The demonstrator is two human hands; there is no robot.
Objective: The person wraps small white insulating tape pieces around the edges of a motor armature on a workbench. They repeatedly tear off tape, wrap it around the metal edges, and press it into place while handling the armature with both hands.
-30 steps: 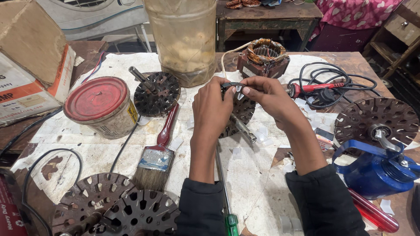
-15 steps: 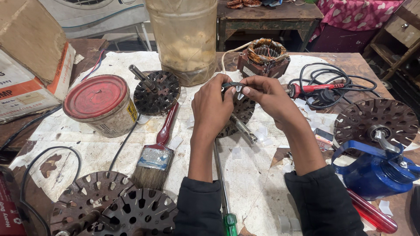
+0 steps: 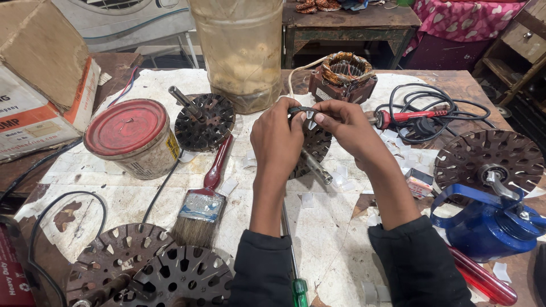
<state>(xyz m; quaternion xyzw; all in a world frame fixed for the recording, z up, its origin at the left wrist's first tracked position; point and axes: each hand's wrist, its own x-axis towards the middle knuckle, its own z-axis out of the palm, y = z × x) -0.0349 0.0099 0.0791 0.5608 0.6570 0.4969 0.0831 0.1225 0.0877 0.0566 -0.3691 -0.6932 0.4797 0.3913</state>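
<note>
Rotor disc (image 3: 314, 145) pinched between both hands' fingers (image 3: 324, 118)

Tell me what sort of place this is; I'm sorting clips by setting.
Probably a small motor repair workshop: slotted rotor discs litter the table, a copper-wound stator sits behind, and a soldering iron lies nearby.

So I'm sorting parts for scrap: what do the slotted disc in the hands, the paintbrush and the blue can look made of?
The slotted disc, held by the left hand and right hand, looks like dark, dull metal with a bare steel shaft. The paintbrush seems to have a glossy red handle, wood or plastic, a shiny metal ferrule and pale bristles. The blue can looks like glossy plastic, perhaps painted metal.
</note>
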